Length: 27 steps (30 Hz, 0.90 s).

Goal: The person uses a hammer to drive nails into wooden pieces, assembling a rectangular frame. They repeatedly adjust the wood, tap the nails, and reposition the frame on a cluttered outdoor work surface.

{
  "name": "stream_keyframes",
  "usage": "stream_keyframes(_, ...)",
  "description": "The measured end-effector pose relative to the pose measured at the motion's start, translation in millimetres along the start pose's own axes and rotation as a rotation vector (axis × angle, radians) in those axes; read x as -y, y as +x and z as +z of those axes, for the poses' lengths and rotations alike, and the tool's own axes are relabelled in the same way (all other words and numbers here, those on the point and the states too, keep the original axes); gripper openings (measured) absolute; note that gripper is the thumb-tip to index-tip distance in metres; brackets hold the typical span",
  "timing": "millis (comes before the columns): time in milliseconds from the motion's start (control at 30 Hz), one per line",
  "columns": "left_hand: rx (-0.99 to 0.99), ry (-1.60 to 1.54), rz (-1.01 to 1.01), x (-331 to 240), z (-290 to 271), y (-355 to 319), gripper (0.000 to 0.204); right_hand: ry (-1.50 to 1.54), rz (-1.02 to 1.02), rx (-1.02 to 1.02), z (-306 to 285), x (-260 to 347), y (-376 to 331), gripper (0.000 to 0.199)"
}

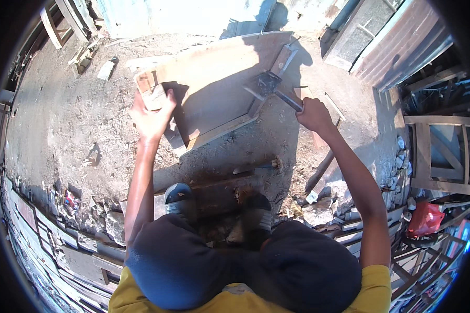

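A pale plywood panel [209,68] edged with wooden strips lies on the dirt before me, partly in shadow. At its left end my left hand [154,115] is closed round a short wooden block [152,96]; whether the block is fixed to the panel, I cannot tell. My right hand [314,115] grips the dark handle of a hammer-like tool [266,83]. The tool's broad dark head is over the panel's right edge, near a wooden end strip [283,60]. Blur hides the head's exact shape and whether it touches the wood.
My shoes [178,193] are close to a dark timber [219,193] below the panel. A long stick [321,172] lies on the right. Corrugated sheets [402,47] stand at the far right, above a wooden frame [438,154] and a red bag [425,219]. Scrap wood [107,69] lies far left.
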State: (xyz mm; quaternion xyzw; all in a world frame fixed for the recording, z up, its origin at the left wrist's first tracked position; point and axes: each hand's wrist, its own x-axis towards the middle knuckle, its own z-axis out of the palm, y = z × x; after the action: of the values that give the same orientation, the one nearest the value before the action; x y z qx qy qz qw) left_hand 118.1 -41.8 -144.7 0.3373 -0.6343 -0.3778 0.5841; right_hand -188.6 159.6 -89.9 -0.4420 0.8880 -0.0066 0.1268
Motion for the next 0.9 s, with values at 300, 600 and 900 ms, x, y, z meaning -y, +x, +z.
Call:
stream_keyframes(300, -0.092, -0.112, -0.045, 8.7, 38.0, 7.4, 0.042, -0.17, -0.281, 0.036, 41.3, -20.8, -73.7, 0.022)
stream_keyframes(600, -0.025, -0.054, 0.036, -40.1, 38.3, -8.9, 0.049, -0.158, -0.164, 0.414, 87.2, -45.2, -109.8, 0.027)
stream_keyframes(900, 0.397, -0.64, -0.276, -47.1, -2.1, 50.6, 0.069, -0.074, -0.055, 0.338, 80.6, -39.9, -99.3, 0.03)
